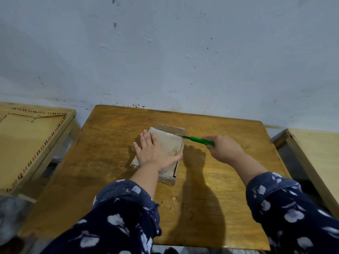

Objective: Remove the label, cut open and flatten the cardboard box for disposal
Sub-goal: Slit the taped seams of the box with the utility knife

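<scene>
A small, shallow cardboard box (pixel 169 142) lies in the middle of the wooden table (pixel 110 162), its top covered in shiny tape with some dark lettering. My left hand (pixel 153 153) rests flat on the box's top, fingers spread, pressing it down. My right hand (pixel 222 148) grips a green-handled cutter (pixel 199 140) to the right of the box. The blade tip touches the box's far right corner, where a flap edge stands slightly raised. No label is visible on the box.
A blue-grey wall stands directly behind the table. A second table at the left carries a large brown envelope (pixel 27 136) with a striped border. Another pale wooden table (pixel 315 153) stands at the right, across a narrow gap.
</scene>
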